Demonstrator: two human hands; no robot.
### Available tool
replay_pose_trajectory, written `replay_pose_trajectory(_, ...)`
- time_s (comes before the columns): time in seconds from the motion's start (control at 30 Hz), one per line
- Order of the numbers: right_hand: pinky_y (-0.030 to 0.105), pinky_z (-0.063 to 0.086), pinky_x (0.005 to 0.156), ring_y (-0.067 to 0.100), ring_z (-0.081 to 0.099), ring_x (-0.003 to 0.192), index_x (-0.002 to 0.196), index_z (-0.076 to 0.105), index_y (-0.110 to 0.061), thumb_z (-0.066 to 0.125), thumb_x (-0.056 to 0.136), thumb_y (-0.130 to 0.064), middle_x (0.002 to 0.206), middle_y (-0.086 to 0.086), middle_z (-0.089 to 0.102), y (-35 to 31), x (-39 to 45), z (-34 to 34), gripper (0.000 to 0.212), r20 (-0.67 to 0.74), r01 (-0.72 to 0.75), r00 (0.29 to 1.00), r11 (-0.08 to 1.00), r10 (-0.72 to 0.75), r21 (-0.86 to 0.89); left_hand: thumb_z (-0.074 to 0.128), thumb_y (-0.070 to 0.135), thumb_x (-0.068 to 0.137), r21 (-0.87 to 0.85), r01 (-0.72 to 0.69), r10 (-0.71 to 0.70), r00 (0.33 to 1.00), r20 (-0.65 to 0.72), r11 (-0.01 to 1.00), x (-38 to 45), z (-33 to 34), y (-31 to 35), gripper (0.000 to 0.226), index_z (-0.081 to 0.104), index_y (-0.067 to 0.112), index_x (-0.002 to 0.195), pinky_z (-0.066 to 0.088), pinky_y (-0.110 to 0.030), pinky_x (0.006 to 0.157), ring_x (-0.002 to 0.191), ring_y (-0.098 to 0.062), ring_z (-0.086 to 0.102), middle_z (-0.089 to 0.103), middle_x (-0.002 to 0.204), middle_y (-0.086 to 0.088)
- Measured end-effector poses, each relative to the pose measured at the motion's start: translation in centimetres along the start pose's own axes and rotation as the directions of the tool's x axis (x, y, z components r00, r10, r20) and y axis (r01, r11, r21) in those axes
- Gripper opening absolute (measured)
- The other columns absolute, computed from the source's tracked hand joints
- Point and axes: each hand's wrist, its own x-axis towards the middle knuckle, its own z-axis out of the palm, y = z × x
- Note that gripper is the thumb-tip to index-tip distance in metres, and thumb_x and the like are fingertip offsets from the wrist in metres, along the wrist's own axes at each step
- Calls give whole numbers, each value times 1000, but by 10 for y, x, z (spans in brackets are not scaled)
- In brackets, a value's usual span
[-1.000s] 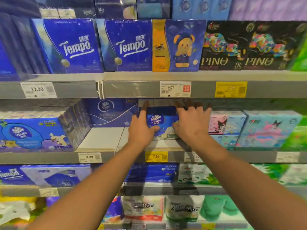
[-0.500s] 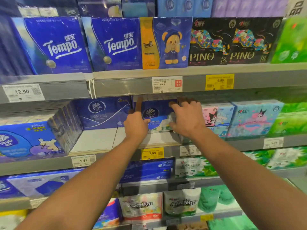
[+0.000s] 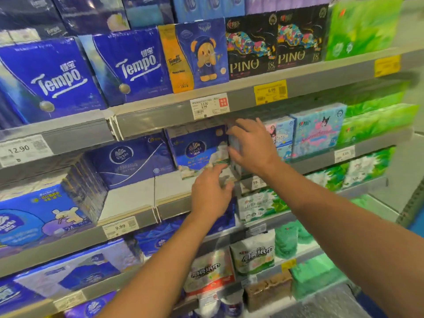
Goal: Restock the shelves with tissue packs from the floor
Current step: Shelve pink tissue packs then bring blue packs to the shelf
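Note:
A blue Vinda tissue pack [image 3: 197, 150] stands on the second shelf [image 3: 130, 196], under the upper shelf's grey rail. My right hand [image 3: 252, 145] is against the pack's right side, with the fingers curled over its front right edge. My left hand [image 3: 211, 193] is lower, at the shelf's front lip, fingers apart. Its fingertips reach the pack's bottom front corner, and it is blurred. No pack on the floor is in view.
Another dark blue Vinda pack [image 3: 130, 159] sits further back to the left, with bare shelf in front of it. A big Vinda pack [image 3: 46, 210] fills the far left. Pastel cartoon packs [image 3: 316, 134] stand just right of my right hand. Tempo packs [image 3: 128, 65] line the shelf above.
My left hand has come off the pack's left side and dropped to the shelf's front lip. My right hand stays on the pack's right side. The view has tilted and swung.

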Motion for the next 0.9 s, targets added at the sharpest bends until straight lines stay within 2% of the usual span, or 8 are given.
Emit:
replay_pose_trajectory(0.1, 44, 45, 97, 34, 50, 125, 119, 64, -14, 71, 81, -29, 138, 13, 53, 4, -59, -16, 42, -20, -166, 986, 982, 168, 89, 73, 28, 79, -66, -100, 104, 993, 60, 993, -10, 11, 19, 50, 59, 33, 127, 50, -29, 83, 97, -18, 66, 72, 104, 5)
replay_pose_trajectory(0.2, 40, 43, 100, 30, 49, 127, 124, 62, -17, 71, 81, -35, 141, 10, 51, 22, -136, -42, 47, 9, -363, 932, 931, 363, 32, 73, 28, 79, -179, -153, 188, 962, 198, 972, -29, 42, 54, 50, 59, 31, 126, 49, -27, 84, 95, -16, 65, 71, 103, 5)
replay_pose_trajectory(0.33, 40, 47, 97, 28, 54, 120, 123, 61, -19, 66, 76, -42, 129, 6, 59, 48, -261, -90, 52, 11, -649, 758, 755, 653, -92, 77, 36, 76, -297, -283, 383, 846, 370, 912, -82, 103, 118, 51, 60, 29, 124, 53, -35, 82, 89, -18, 66, 70, 100, 5)
replay_pose_trajectory(0.5, 38, 48, 94, 26, 60, 110, 120, 63, -16, 71, 73, -32, 119, 5, 65, 49, -422, -185, 50, -149, -850, 527, 513, 837, -120, 78, 32, 76, -482, -333, 573, 622, 534, 811, -195, 146, 223, 55, 59, 25, 127, 53, -38, 84, 87, -20, 65, 69, 102, 1)
replay_pose_trajectory(0.6, 38, 48, 94, 27, 61, 109, 119, 64, -14, 77, 73, -25, 119, 6, 66, 44, -518, -247, 49, -271, -917, 398, 379, 876, -123, 80, 33, 75, -575, -388, 691, 464, 553, 721, -274, 160, 296, 54, 60, 27, 125, 53, -39, 87, 91, -22, 66, 70, 102, 1)
replay_pose_trajectory(0.7, 33, 42, 96, 23, 58, 114, 122, 61, -18, 78, 74, -28, 122, 3, 64, 26, -616, -307, 52, -353, -973, 232, 211, 906, -97, 79, 36, 76, -629, -483, 788, 279, 549, 609, -363, 176, 372, 52, 60, 26, 124, 50, -35, 89, 93, -19, 66, 69, 102, 3)
replay_pose_trajectory(0.83, 33, 41, 93, 24, 58, 113, 125, 60, -19, 68, 75, -43, 123, 4, 64, -6, -751, -388, 56, -380, -1000, -9, -14, 925, -11, 80, 37, 75, -683, -508, 812, 59, 581, 525, -501, 196, 463, 54, 61, 24, 124, 50, -34, 90, 94, -18, 67, 70, 104, 1)
replay_pose_trajectory(0.9, 35, 45, 90, 24, 60, 109, 121, 62, -21, 69, 77, -47, 118, 2, 66, -15, -785, -412, 52, -386, -999, -31, -33, 922, 1, 79, 39, 71, -721, -469, 819, 11, 574, 511, -541, 199, 483, 55, 63, 22, 121, 52, -36, 88, 93, -17, 67, 71, 103, 1)
